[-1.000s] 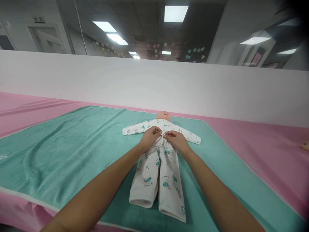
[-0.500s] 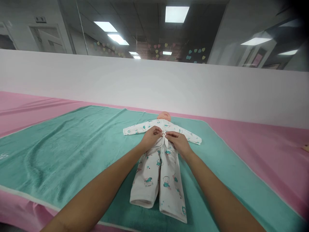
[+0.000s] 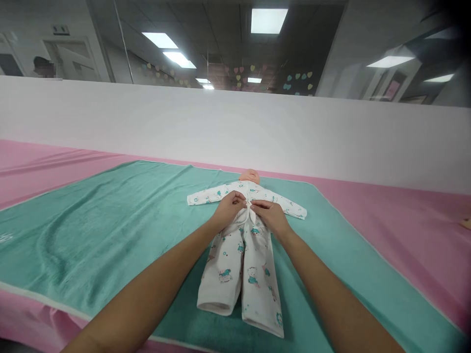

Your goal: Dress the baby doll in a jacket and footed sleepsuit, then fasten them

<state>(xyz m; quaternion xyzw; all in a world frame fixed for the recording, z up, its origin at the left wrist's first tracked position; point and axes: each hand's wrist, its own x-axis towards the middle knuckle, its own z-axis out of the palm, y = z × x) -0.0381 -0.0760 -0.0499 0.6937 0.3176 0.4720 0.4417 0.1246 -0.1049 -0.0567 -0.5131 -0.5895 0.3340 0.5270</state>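
Note:
A doll [image 3: 249, 175] lies on its back on a green towel [image 3: 121, 215], its head toward the wall. It wears a white printed baby outfit [image 3: 257, 264] with long sleeves and two wide legs. At the waist, my left hand [image 3: 230, 210] pinches one side of a white tie string [image 3: 251, 214]. My right hand [image 3: 271, 215] pinches the same string from the other side, with the fingertips of both hands close together. Loose ends of the string hang down between the hands. The exact shape of the knot is too small to make out.
Pink cloth [image 3: 397, 215] shows around the towel. Behind it stands a low white wall [image 3: 235, 127] with glass above. Part of a small object [image 3: 465, 223] shows at the far right edge. A person's head [image 3: 44, 67] appears beyond the wall at upper left.
My fingertips have shifted very slightly at the string, and both hands keep their pinch. A person's head has come into view behind the wall at upper left.

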